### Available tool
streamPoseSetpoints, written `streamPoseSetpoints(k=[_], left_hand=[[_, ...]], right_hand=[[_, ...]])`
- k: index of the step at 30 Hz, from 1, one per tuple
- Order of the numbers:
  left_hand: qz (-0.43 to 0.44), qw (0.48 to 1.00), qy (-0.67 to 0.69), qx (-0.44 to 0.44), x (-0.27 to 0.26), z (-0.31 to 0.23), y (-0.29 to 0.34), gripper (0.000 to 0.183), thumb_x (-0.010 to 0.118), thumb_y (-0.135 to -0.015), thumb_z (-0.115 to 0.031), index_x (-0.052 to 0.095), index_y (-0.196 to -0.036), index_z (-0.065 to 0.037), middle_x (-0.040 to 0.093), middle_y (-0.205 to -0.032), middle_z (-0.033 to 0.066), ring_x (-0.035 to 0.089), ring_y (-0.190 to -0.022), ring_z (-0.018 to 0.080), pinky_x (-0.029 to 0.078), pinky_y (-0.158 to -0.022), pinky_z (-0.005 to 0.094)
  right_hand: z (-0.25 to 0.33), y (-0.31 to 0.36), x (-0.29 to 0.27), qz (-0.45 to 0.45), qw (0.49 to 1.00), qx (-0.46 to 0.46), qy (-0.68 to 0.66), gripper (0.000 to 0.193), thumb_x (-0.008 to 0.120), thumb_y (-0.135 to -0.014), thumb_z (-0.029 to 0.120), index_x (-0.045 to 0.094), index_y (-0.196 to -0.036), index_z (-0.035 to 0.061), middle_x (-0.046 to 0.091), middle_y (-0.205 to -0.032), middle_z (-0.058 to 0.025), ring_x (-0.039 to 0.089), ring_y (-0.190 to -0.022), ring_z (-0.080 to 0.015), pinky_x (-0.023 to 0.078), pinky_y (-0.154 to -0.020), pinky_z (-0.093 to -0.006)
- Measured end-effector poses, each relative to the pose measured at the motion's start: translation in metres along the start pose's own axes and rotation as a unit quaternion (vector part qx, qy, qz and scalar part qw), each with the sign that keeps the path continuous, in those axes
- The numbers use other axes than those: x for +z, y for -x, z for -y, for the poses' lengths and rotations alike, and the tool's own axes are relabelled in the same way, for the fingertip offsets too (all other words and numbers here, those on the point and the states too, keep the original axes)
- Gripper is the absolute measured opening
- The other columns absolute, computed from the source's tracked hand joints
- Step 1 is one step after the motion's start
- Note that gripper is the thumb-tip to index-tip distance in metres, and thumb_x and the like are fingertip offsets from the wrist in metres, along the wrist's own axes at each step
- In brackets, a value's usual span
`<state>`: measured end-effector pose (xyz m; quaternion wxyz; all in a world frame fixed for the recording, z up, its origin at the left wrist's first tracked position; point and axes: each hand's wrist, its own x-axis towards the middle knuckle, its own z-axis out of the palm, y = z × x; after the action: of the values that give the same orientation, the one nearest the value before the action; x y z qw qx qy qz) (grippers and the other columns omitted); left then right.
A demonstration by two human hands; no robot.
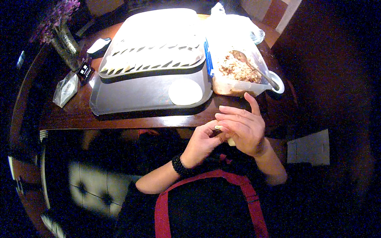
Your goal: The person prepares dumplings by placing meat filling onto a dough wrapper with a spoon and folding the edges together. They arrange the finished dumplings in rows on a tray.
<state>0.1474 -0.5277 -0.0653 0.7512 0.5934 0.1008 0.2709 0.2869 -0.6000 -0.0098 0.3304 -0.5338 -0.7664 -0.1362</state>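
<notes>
In front of my body, just off the table's near edge, my two hands meet around a small pale folded dumpling (231, 142). My left hand (202, 143), with a black band at the wrist, pinches it between thumb and fingers. My right hand (245, 131) curves over it, its thumb and fingers against the dough and its other fingers stretched out. Most of the dumpling is hidden by the fingers. Beyond them stands a clear plastic tub (234, 88) of minced filling (236, 68), with a metal spoon (262, 73) leaning in it. A round white wrapper stack (185, 92) lies on the dark tray (131, 97).
A light tray (154, 27) with rows of pale dumplings, washed out by glare, overlaps the dark tray. A white plastic bag (254, 31) is behind the tub, and a white round lid or dish (279, 84) sits beside it. A flower vase (65, 43) stands at the left.
</notes>
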Motion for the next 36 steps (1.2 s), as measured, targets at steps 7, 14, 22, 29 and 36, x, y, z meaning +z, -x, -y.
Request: streamPoseSetpoints(k=[7,14,22,29,36], left_hand=[[-0.019,1.000,-0.003,-0.001,0.001,-0.001,0.000,0.022,0.061,-0.083,-0.009,0.059,-0.104,0.000,0.063,-0.098,0.0039,0.055,-0.089,0.0087,0.045,-0.079,0.0248],[-0.009,0.997,-0.077,0.000,0.001,0.003,0.003,0.022,0.062,-0.082,-0.008,0.059,-0.102,0.000,0.064,-0.095,0.0048,0.057,-0.087,0.0099,0.047,-0.077,0.0254],[-0.038,0.999,-0.032,0.008,0.006,-0.005,0.002,0.019,0.063,-0.081,-0.007,0.060,-0.098,0.002,0.065,-0.092,0.0052,0.058,-0.085,0.0103,0.048,-0.075,0.0258],[-0.041,0.997,-0.061,-0.004,0.001,0.004,0.001,0.020,0.061,-0.080,-0.002,0.059,-0.099,0.002,0.064,-0.095,0.0062,0.058,-0.086,0.0114,0.047,-0.076,0.0262],[-0.030,0.994,-0.103,-0.036,0.002,0.005,0.001,0.022,0.061,-0.082,-0.005,0.058,-0.103,0.000,0.062,-0.098,0.0050,0.056,-0.091,0.0101,0.045,-0.079,0.0244]], right_hand=[[0.005,-0.009,-0.007,0.040,0.999,0.032,0.006,0.017,0.063,-0.077,0.022,0.061,-0.091,0.0121,0.062,-0.109,0.0003,0.052,-0.112,-0.0240,0.018,-0.104,-0.0550],[0.004,-0.008,0.002,0.022,0.999,-0.023,-0.020,0.003,0.060,-0.075,0.014,0.060,-0.078,0.0122,0.067,-0.093,-0.0011,0.060,-0.098,-0.0215,0.020,-0.104,-0.0551],[0.007,-0.015,0.001,0.048,0.998,0.025,-0.009,0.007,0.060,-0.075,0.017,0.061,-0.081,0.0145,0.064,-0.102,0.0010,0.056,-0.107,-0.0229,0.016,-0.104,-0.0557],[-0.002,-0.009,0.005,0.068,0.997,-0.015,-0.028,0.009,0.062,-0.075,0.019,0.064,-0.082,0.0147,0.063,-0.109,-0.0012,0.050,-0.114,-0.0235,0.013,-0.106,-0.0517],[-0.003,-0.011,0.003,0.083,0.994,-0.022,-0.072,0.008,0.063,-0.077,0.017,0.066,-0.082,0.0126,0.063,-0.109,-0.0027,0.049,-0.116,-0.0240,0.011,-0.107,-0.0462]])
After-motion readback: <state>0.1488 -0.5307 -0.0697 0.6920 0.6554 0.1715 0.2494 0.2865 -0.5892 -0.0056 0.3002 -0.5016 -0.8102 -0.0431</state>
